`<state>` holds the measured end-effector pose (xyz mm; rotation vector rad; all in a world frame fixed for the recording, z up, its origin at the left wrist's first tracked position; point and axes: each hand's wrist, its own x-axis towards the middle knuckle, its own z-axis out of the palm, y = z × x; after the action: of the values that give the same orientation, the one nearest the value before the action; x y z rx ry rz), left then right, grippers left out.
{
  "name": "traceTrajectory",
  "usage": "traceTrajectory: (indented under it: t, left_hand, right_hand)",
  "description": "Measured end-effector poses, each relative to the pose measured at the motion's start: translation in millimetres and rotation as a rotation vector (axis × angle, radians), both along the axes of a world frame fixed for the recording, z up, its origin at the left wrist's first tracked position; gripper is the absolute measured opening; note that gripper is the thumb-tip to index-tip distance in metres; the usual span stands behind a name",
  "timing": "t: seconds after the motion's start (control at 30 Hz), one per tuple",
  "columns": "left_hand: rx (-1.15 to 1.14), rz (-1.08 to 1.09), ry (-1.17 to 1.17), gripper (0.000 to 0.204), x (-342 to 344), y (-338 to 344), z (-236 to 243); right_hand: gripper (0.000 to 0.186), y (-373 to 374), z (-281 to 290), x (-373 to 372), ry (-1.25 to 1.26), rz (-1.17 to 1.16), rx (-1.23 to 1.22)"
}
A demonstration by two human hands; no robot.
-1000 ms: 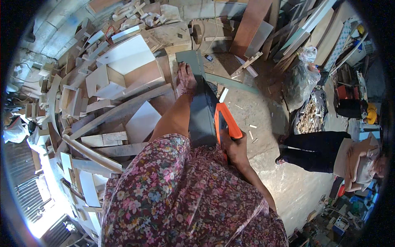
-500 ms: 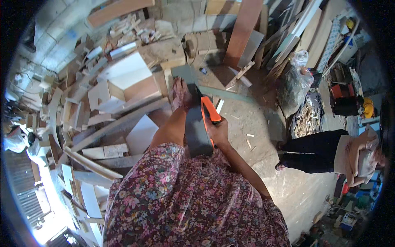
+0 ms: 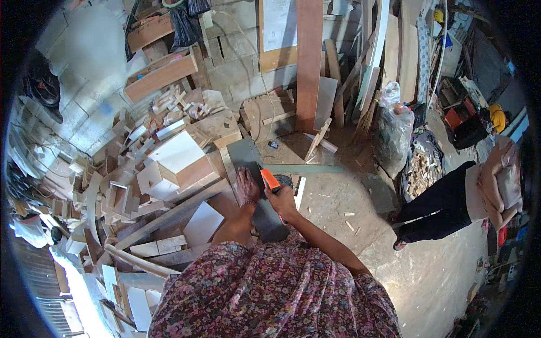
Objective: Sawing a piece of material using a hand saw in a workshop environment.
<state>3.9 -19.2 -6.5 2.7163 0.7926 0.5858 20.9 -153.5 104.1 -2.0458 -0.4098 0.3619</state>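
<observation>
Our left hand (image 3: 247,188) flat, pressing grey board (image 3: 256,186); right hand (image 3: 283,201) clenched round orange-handled saw (image 3: 269,179). Board's long axis runs eleven to five; saw at its right edge, blade pointing eleven, beside left hand.

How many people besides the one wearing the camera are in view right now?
1. A person in dark trousers stands on the floor at the right edge, beside the pile of wood scraps. Others may be hidden beyond the dark rim.

A white printed sheet (image 3: 279,23) hangs upright on the back wall beside a tall reddish board (image 3: 309,62).
</observation>
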Motion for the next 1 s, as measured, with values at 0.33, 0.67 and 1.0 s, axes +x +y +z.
traceTrajectory:
  t: [0.33,0.67,1.0]
  left_hand:
    - [-0.118,0.07,0.061,0.042,2,8,3]
    - [0.058,0.054,-0.009,0.041,-3,10,-19]
    - [-0.015,0.067,-0.019,0.038,-2,0,4]
  right_hand:
    - [0.038,5,9,-5,-0.086,-0.021,-0.042]
    - [0.035,5,6,-5,-0.086,0.06,0.015]
    - [0.036,0,5,2,-0.142,0.035,0.053]
